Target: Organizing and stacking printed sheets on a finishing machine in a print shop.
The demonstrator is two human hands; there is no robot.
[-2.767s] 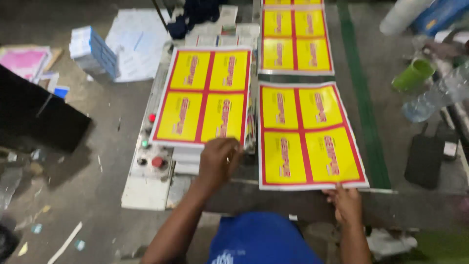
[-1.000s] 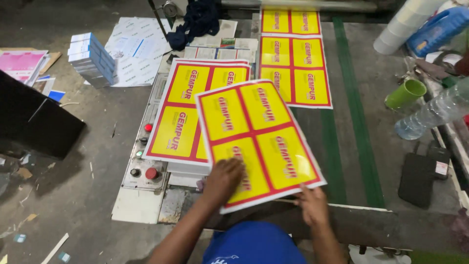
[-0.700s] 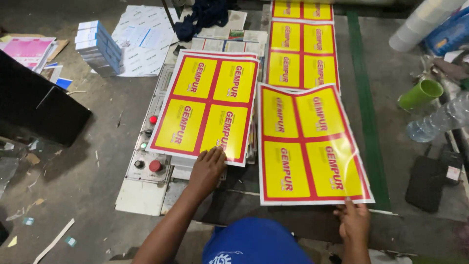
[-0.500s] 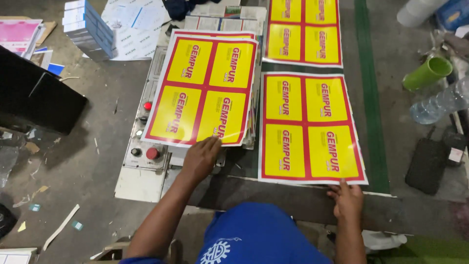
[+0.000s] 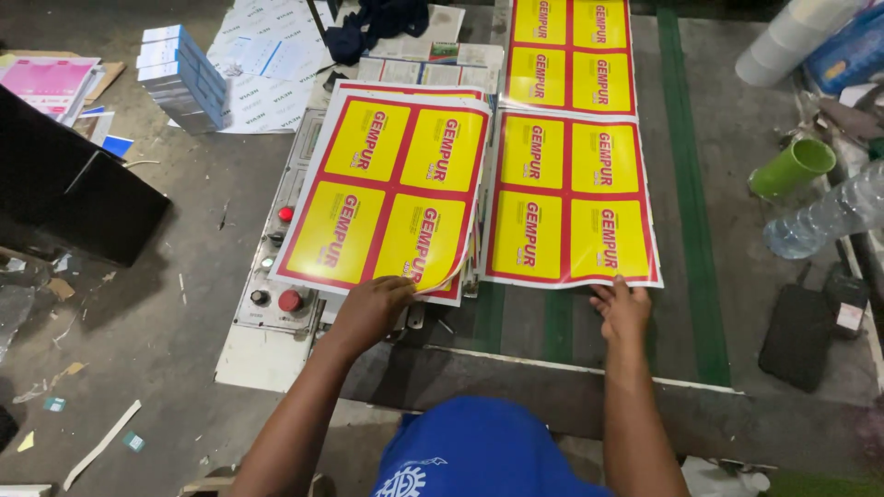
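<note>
Head view. The printed sheet [image 5: 571,198] lay flat on the grey conveyor belt [image 5: 709,239], showing four yellow panels with red lettering inside red borders and a white margin. Its far edge met a second sheet of the same kind [image 5: 571,55] farther up the belt. To its left, a stack of like sheets [image 5: 387,189] rested on the machine top, the uppermost one curling upward at its near right corner.

The belt was dark grey with green stripes [image 5: 681,184] running lengthwise. A pale control panel [image 5: 272,285] with red buttons and dark knobs adjoined the stack on its left. The concrete floor [image 5: 166,340] carried paper scraps, a pile of blue-and-white boxes [image 5: 184,78] and loose printed papers. At the right of the belt lay a green cup [image 5: 792,166] on its side, a clear plastic bottle [image 5: 824,221] and a black pouch [image 5: 796,336].

The left hand [image 5: 368,308] gripped the near right corner of the stack's top sheet, fingers curled under the lifted edge. The right hand [image 5: 622,308] rested open, fingertips pressed on the near edge of the flat printed sheet, grasping nothing.
</note>
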